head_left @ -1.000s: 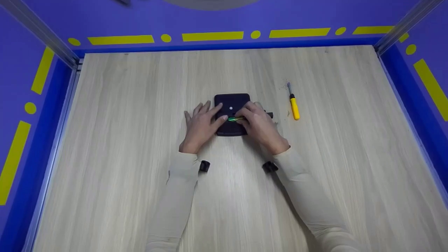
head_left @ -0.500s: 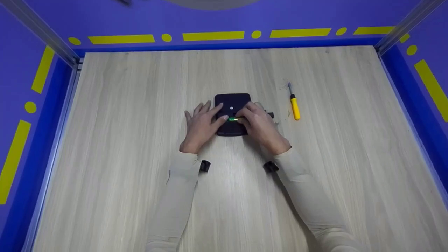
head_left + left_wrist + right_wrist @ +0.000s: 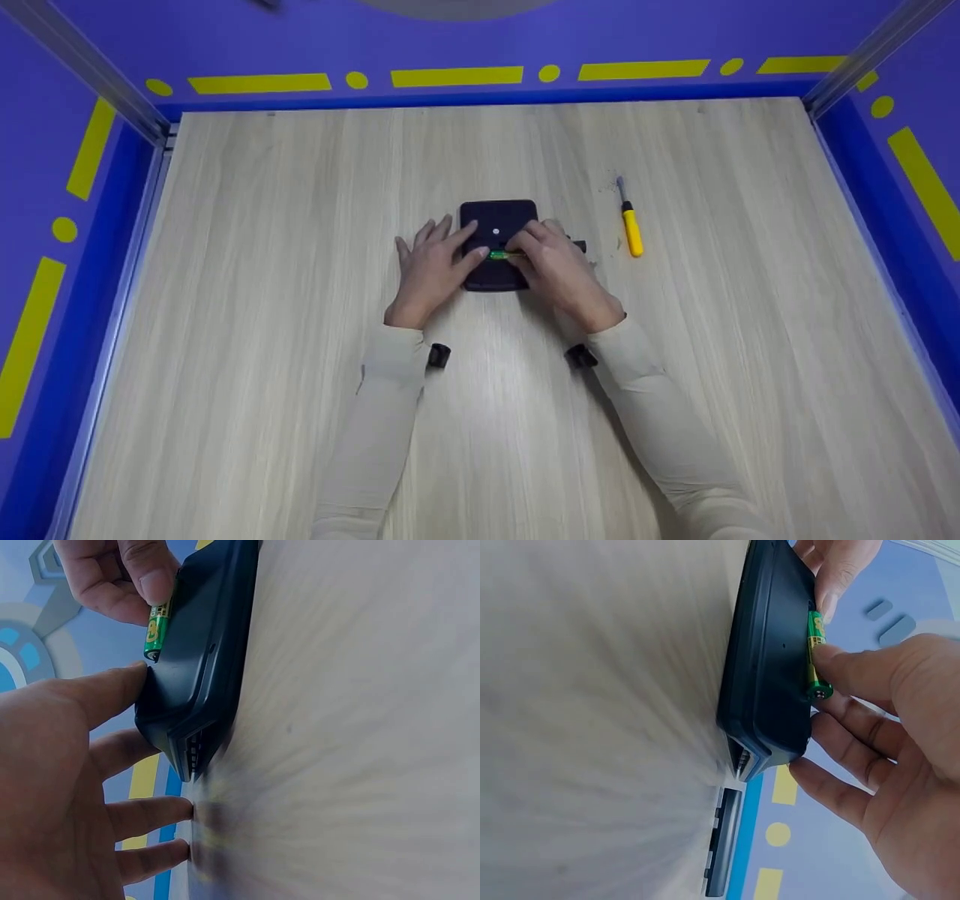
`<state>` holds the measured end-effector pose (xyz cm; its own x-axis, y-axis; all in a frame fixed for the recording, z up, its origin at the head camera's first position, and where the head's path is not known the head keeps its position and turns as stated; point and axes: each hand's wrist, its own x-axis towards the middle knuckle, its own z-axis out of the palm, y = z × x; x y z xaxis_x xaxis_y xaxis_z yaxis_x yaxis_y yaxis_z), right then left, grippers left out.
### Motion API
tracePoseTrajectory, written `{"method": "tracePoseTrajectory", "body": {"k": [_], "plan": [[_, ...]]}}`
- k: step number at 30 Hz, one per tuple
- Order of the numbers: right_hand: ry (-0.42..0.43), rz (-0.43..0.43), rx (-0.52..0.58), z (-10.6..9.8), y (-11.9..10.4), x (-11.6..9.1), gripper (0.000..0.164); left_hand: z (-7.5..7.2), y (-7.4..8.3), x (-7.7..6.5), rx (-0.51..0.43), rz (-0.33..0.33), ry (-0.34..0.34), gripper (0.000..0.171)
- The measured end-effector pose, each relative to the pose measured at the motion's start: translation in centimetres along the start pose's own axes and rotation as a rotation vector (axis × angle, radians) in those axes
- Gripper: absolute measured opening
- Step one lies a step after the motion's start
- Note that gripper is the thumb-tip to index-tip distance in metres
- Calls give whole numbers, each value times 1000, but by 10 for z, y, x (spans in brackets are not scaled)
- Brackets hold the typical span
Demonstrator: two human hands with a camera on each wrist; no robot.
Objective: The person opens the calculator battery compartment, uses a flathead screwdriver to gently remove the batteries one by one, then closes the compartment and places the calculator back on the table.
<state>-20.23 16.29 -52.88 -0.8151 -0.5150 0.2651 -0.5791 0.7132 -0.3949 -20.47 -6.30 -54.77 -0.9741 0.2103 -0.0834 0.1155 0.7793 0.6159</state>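
A black, flat device with rounded corners (image 3: 514,214) lies on the table, a small white dot on its upturned face. At a slot in that face is a green and gold cylindrical battery (image 3: 815,660). My right hand (image 3: 564,274) pinches the battery, its thumb pressing on the side and the other fingers bent beyond. On the other side, my left hand (image 3: 427,274) spreads its fingers, with thumb and index finger touching the device. The left thumb tip is right at the battery's end, and the outer fingertips rest on the table, as the left wrist view shows (image 3: 154,870).
A screwdriver with a yellow handle (image 3: 633,232) lies to the right, dark specks near its tip. Beside the right hand lies a small black strip-like piece (image 3: 724,840), partly hidden in the head view. Blue panels with yellow marks (image 3: 456,77) border the table.
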Motion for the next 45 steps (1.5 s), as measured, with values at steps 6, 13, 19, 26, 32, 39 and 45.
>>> {"method": "tracePoseTrajectory", "body": {"k": [6,13,19,26,32,39,45], "plan": [[-19,15,-6,1,-1,0,11,0,0,-1,-4,0,2,63],[2,31,-1,4,1,-1,11,0,0,-1,-7,-2,1,63],[18,5,-2,4,3,0,11,0,1,0,7,-3,-2,62],[-5,2,22,0,4,0,11,0,1,1,9,-1,-2,63],[20,-15,54,-4,9,-2,12,0,1,0,-2,1,-5,63],[64,-8,61,-10,16,-3,11,0,1,0,-15,8,-4,63],[67,35,67,-14,20,-3,12,0,1,-1,-13,8,0,63]]}}
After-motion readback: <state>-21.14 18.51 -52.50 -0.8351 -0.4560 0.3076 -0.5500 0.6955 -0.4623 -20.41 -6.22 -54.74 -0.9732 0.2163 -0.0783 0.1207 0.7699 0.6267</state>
